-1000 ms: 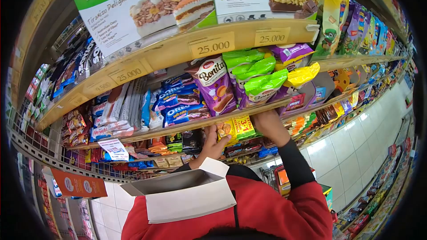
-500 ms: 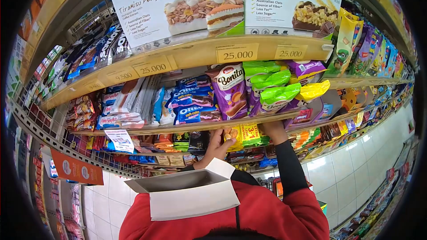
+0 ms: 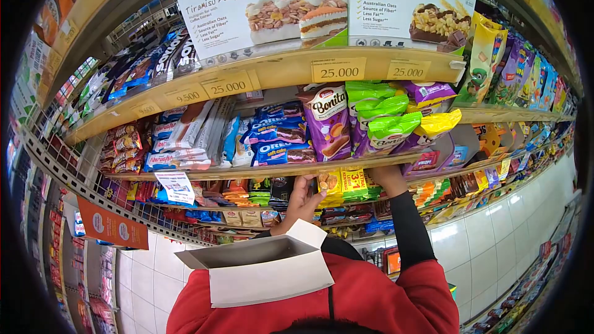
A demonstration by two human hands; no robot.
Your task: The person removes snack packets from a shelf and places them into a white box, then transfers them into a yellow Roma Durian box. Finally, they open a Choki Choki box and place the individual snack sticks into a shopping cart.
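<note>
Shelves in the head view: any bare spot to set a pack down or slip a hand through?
Hardly any. The shelf under the Bonita pack is packed edge to edge. Both hands, left hand and right hand, hold the yellow pack. The open white box has room inside.

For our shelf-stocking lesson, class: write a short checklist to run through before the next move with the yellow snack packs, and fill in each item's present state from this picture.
1. Left hand has a grip on the yellow snack packs: ok.
2. Right hand touches the packs' far side: ok; its fingers are hidden.
3. Packs sit under the shelf edge, not snagged on it: cannot tell.
4. Open white carton rests level against the red sleeve: ok.
5. Carton contents: cannot tell.
6. Bonita bag above stands steady: ok.
</note>
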